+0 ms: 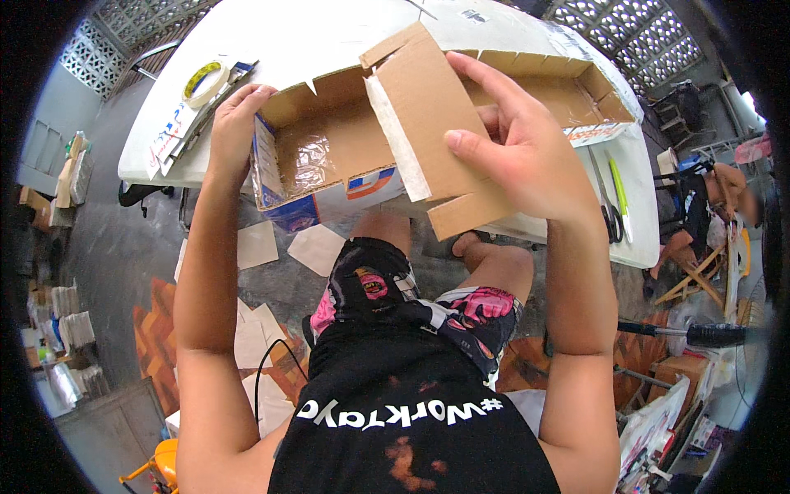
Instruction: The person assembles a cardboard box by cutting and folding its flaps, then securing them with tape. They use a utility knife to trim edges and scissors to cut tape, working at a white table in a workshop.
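A long, shallow, open cardboard box (284, 140) lies across the near side of the white table, brown inside, with clear tape on its bottom and blue and white print outside. My left hand (237, 123) is closed on the box's left end wall, thumb at the top edge. Above the middle of the box, my right hand (527, 136) pinches a brown cardboard piece (428, 107) between thumb and fingers. This piece has folded flaps at both ends and a pale strip along its left edge. It is tilted and hides part of the box.
On the white table (329, 41), a tape roll (206, 84) sits at left by narrow printed strips (169, 144). Black-handled scissors (611, 221) and a green and white pen-like tool (619, 193) lie at right. Paper sheets (257, 244) cover parts of the floor. Another person (728, 193) is at far right.
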Demonstrator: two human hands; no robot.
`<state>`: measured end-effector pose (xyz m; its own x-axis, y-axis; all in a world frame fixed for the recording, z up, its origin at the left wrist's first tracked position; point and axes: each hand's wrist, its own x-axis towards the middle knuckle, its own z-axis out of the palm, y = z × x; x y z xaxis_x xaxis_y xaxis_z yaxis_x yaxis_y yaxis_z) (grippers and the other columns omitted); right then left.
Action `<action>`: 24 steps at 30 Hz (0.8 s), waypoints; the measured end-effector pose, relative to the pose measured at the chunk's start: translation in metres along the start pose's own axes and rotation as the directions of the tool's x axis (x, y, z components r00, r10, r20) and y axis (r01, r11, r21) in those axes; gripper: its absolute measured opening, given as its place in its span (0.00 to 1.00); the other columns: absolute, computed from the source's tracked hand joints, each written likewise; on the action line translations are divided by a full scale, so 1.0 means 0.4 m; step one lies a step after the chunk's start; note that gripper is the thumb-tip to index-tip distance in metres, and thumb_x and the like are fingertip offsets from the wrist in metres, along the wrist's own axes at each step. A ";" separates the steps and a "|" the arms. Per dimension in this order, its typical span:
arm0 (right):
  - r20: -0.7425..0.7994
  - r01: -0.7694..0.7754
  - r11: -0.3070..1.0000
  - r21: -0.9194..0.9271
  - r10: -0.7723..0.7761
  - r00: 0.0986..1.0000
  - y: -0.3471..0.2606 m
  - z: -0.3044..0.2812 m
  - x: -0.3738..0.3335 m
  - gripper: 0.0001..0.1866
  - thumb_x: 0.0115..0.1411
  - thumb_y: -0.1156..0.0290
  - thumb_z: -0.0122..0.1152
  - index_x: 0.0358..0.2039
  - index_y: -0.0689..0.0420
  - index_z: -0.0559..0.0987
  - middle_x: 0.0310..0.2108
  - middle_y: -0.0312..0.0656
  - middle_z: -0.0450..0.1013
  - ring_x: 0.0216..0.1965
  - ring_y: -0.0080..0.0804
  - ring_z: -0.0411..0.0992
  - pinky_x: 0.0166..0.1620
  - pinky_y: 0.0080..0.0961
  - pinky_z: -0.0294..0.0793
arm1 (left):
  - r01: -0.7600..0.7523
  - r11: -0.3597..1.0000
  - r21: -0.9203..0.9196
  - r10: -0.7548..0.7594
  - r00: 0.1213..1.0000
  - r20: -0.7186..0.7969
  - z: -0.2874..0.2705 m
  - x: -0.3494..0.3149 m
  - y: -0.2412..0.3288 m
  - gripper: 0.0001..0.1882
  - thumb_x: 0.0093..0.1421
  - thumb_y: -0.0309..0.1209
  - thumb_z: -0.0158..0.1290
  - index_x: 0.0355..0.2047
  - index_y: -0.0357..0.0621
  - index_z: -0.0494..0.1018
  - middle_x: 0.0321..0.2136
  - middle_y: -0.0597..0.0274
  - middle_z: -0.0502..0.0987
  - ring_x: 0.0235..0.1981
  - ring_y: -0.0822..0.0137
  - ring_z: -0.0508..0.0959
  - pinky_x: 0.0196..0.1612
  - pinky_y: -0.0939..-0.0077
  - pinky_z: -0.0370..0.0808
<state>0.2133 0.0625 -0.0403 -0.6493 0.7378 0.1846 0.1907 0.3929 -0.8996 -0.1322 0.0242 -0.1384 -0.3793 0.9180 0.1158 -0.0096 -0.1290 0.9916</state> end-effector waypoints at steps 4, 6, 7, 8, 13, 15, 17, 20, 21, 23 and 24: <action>-0.023 -0.010 0.999 -0.038 0.009 1.000 0.004 0.002 -0.004 0.38 0.61 0.74 0.63 0.71 0.59 0.61 0.35 0.41 0.80 0.34 0.17 0.75 0.38 0.18 0.73 | -0.012 1.000 0.012 0.013 1.000 -0.017 0.005 -0.008 0.001 0.12 0.67 0.33 0.52 0.38 0.36 0.78 0.33 0.64 0.80 0.33 0.75 0.77 0.40 0.80 0.72; -0.024 -0.038 0.999 -0.030 0.037 0.999 -0.002 0.000 -0.009 0.39 0.61 0.74 0.64 0.71 0.59 0.61 0.35 0.42 0.80 0.34 0.17 0.75 0.38 0.18 0.74 | -0.009 1.000 0.006 0.009 0.999 -0.036 0.016 -0.012 0.008 0.12 0.67 0.33 0.52 0.38 0.36 0.78 0.33 0.64 0.80 0.33 0.75 0.77 0.40 0.80 0.72; -0.024 -0.051 0.998 -0.026 0.051 0.998 -0.004 -0.002 -0.010 0.39 0.61 0.74 0.64 0.71 0.59 0.61 0.35 0.42 0.80 0.34 0.18 0.76 0.38 0.18 0.74 | -0.007 1.000 0.002 0.007 1.000 -0.029 0.014 -0.012 0.009 0.12 0.68 0.33 0.52 0.38 0.37 0.78 0.33 0.65 0.80 0.33 0.75 0.77 0.40 0.80 0.72; -0.023 -0.049 0.998 -0.026 0.049 0.999 -0.001 -0.003 -0.010 0.39 0.61 0.74 0.64 0.71 0.59 0.61 0.35 0.42 0.80 0.34 0.18 0.76 0.38 0.18 0.74 | -0.004 1.000 -0.002 0.004 1.000 -0.021 0.013 -0.012 0.010 0.12 0.68 0.33 0.52 0.37 0.37 0.78 0.33 0.65 0.79 0.33 0.75 0.77 0.40 0.80 0.72; 0.005 -0.070 0.998 0.010 0.070 0.998 -0.006 -0.011 -0.014 0.38 0.59 0.75 0.62 0.69 0.64 0.61 0.40 0.49 0.81 0.37 0.24 0.78 0.41 0.23 0.77 | 0.007 1.000 0.030 -0.006 0.999 -0.038 0.016 -0.016 0.014 0.11 0.68 0.34 0.52 0.37 0.38 0.78 0.32 0.66 0.79 0.33 0.76 0.76 0.39 0.80 0.72; -0.011 -0.045 0.999 0.015 0.045 0.999 0.003 -0.010 -0.015 0.38 0.59 0.75 0.62 0.69 0.63 0.61 0.39 0.48 0.81 0.37 0.23 0.78 0.41 0.23 0.77 | 0.003 0.999 0.051 -0.001 0.999 -0.033 0.016 -0.017 0.016 0.12 0.68 0.34 0.53 0.37 0.38 0.78 0.32 0.66 0.79 0.33 0.76 0.76 0.39 0.80 0.72; -0.014 -0.053 0.999 0.008 0.053 0.999 0.005 -0.014 -0.016 0.39 0.60 0.75 0.63 0.70 0.62 0.60 0.39 0.46 0.81 0.37 0.22 0.78 0.41 0.21 0.76 | 0.006 0.999 0.034 -0.006 1.000 -0.001 0.004 -0.009 0.003 0.12 0.69 0.34 0.53 0.37 0.38 0.79 0.32 0.67 0.79 0.34 0.77 0.76 0.40 0.80 0.71; -0.019 -0.078 0.997 0.003 0.079 0.997 0.013 -0.037 -0.026 0.38 0.61 0.76 0.65 0.70 0.60 0.61 0.40 0.44 0.81 0.38 0.20 0.77 0.42 0.20 0.75 | -0.085 0.971 0.224 0.064 0.993 0.100 -0.026 0.008 0.008 0.12 0.70 0.35 0.53 0.39 0.37 0.79 0.32 0.68 0.78 0.36 0.77 0.75 0.42 0.79 0.71; -0.036 -0.064 0.998 0.017 0.065 0.997 0.031 -0.046 -0.032 0.36 0.61 0.75 0.65 0.68 0.62 0.63 0.40 0.44 0.81 0.38 0.21 0.77 0.41 0.21 0.76 | -0.138 0.939 0.315 0.094 0.984 0.150 -0.031 0.016 0.015 0.12 0.70 0.35 0.53 0.39 0.37 0.79 0.32 0.68 0.78 0.36 0.76 0.75 0.43 0.79 0.71; -0.063 -0.058 0.998 0.024 0.059 0.996 0.034 -0.078 -0.045 0.32 0.61 0.75 0.66 0.64 0.63 0.68 0.41 0.43 0.81 0.38 0.21 0.77 0.41 0.21 0.76 | -0.215 0.879 0.426 0.132 0.967 0.216 -0.035 0.035 0.039 0.13 0.71 0.35 0.52 0.40 0.36 0.78 0.32 0.69 0.78 0.37 0.76 0.74 0.45 0.79 0.71; -0.067 -0.061 0.998 0.024 0.062 0.996 0.028 -0.097 -0.052 0.29 0.61 0.76 0.66 0.62 0.63 0.70 0.40 0.41 0.81 0.37 0.21 0.77 0.41 0.21 0.76 | -0.254 0.839 0.481 0.150 0.958 0.245 -0.044 0.043 0.051 0.14 0.71 0.36 0.52 0.40 0.35 0.78 0.32 0.69 0.77 0.38 0.76 0.74 0.46 0.79 0.71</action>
<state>0.2575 0.0730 -0.0388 -0.5852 0.7960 0.1543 0.2120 0.3339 -0.9185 -0.1552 0.0306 -0.1171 -0.1384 0.9518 0.2736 0.5336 -0.1611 0.8302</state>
